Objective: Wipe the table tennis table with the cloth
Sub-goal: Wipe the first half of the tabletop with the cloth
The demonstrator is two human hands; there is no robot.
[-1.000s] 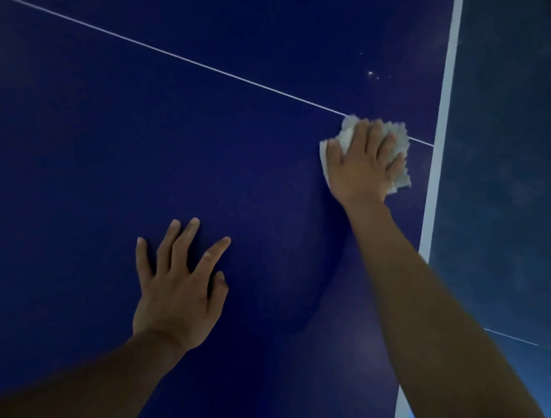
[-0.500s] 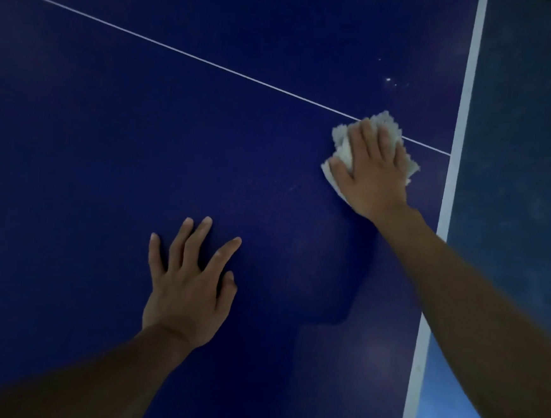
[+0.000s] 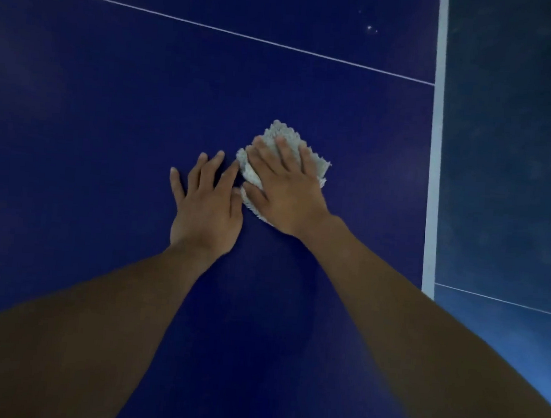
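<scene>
Looking down from the head view, the cloth (image 3: 285, 133) was seen pinned to the table (image 3: 110, 113) under the right hand (image 3: 285, 190). It was pressed by straight, spread fingers and was not clutched. The wad showed past the fingertips and along the thumb side. No clear long axis could be made out, though it seemed to run roughly with the fingers.

The left hand (image 3: 206, 206) was laid flat and unclenched on the bare surface just beside it, nothing being held. Its forefinger tip was at the cloth's edge, but contact could not be confirmed. Both forearms were stretched forward, the right one angled inward.

The white side line (image 3: 433, 188) lay to the right and the thin line (image 3: 215, 28) further ahead. A stroke toward either was judged open to the right hand, as it alone bore on the cloth.
</scene>
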